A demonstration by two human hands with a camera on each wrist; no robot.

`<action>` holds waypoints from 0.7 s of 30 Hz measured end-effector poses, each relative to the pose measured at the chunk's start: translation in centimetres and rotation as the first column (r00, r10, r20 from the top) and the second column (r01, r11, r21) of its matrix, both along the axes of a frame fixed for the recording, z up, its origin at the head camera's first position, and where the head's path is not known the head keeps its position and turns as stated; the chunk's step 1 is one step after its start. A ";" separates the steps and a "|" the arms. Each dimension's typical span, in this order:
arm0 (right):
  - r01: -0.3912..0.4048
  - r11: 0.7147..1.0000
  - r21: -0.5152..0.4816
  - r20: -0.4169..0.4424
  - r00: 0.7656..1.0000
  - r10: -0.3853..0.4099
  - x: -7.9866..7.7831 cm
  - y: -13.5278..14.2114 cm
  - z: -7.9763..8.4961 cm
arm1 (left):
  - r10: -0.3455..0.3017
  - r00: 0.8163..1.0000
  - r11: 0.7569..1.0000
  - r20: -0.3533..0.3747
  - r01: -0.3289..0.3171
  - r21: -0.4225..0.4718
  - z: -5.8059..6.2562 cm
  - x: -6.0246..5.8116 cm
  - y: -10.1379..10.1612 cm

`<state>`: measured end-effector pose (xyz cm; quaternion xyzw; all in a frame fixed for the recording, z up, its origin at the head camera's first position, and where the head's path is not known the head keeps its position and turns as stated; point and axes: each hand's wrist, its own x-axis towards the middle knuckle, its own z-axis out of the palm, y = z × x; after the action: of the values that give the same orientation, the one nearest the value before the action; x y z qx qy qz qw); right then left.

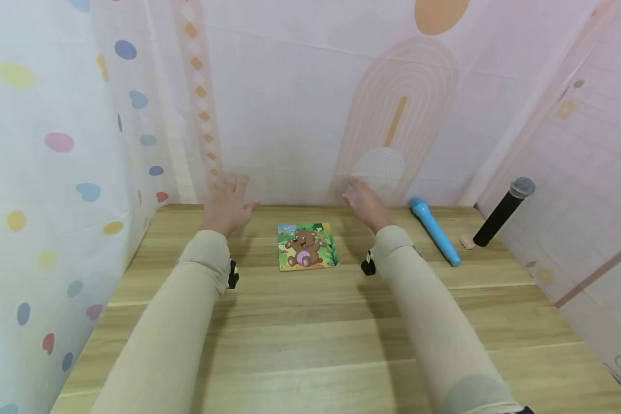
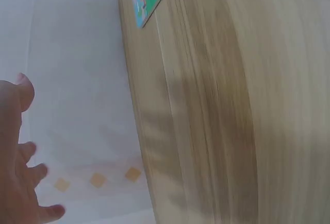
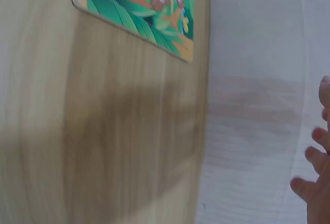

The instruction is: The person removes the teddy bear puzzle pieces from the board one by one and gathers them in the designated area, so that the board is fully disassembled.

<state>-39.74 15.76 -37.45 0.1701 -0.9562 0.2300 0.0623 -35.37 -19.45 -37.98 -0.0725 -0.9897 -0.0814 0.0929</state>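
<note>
A square picture board (image 1: pixel 308 247) with a brown cartoon bear on green leaves lies flat on the wooden table, between the two arms. My left hand (image 1: pixel 226 204) hovers to its left near the table's back edge, fingers spread and holding nothing. On the other side, my right hand (image 1: pixel 366 204) is held above the table, also with fingers apart and nothing in them. One corner of the board shows at the top of the left wrist view, and its leafy corner (image 3: pixel 139 23) appears in the right wrist view.
Right of the right hand lies a blue toy microphone (image 1: pixel 436 231). Beyond it a black microphone (image 1: pixel 503 213) with a silver head stands tilted, beside a small pinkish piece (image 1: pixel 467 242). Patterned cloth (image 1: pixel 290 103) hangs behind the wooden table (image 1: pixel 300 345) and along both sides.
</note>
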 end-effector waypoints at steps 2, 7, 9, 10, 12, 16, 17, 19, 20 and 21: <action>-0.038 0.998 -0.042 0.037 0.999 0.039 0.0 -0.4 -0.4 | -0.024 0.999 0.998 0.024 0.022 0.060 -0.2 -0.2 0.3; -0.062 0.994 -0.094 0.084 0.994 0.070 -0.1 -1.0 -1.7 | -0.104 0.989 0.974 0.109 0.079 0.213 -0.8 -0.4 1.3; -0.067 0.992 -0.109 0.108 0.991 0.079 0.1 -1.2 -2.4 | -0.139 0.978 0.964 0.155 0.098 0.248 -1.2 -0.2 1.6; -0.071 0.991 -0.113 0.127 0.988 0.085 0.3 -1.3 -2.8 | -0.159 0.971 0.960 0.180 0.110 0.259 -1.5 -0.1 1.8; -0.084 0.988 -0.129 0.193 0.975 0.108 0.7 -1.6 -3.5 | -0.201 0.952 0.952 0.232 0.134 0.274 -2.0 0.2 2.0; -0.104 0.982 -0.156 0.324 0.934 0.150 1.5 -2.3 -4.7 | -0.264 0.909 0.939 0.322 0.167 0.299 -3.0 1.3 2.4; -0.102 0.981 -0.166 0.352 0.923 0.156 1.7 -2.5 -5.0 | -0.274 0.899 0.935 0.341 0.166 0.313 -3.2 1.5 2.6; -0.107 0.982 -0.157 0.379 0.911 0.160 2.0 -2.8 -5.4 | -0.282 0.887 0.933 0.365 0.166 0.318 -3.6 2.1 2.8; -0.110 0.982 -0.151 0.388 0.907 0.161 2.1 -3.0 -5.5 | -0.287 0.883 0.931 0.372 0.166 0.324 -3.8 2.2 3.0; -0.118 0.983 -0.138 0.390 0.906 0.163 2.2 -3.1 -5.6 | -0.298 0.876 0.929 0.379 0.174 0.327 -3.9 2.4 3.1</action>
<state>-37.50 12.65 -43.10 0.1844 -0.9196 0.3165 -0.1419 -32.92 -16.36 -41.91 -0.1606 -0.9476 -0.2463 -0.1248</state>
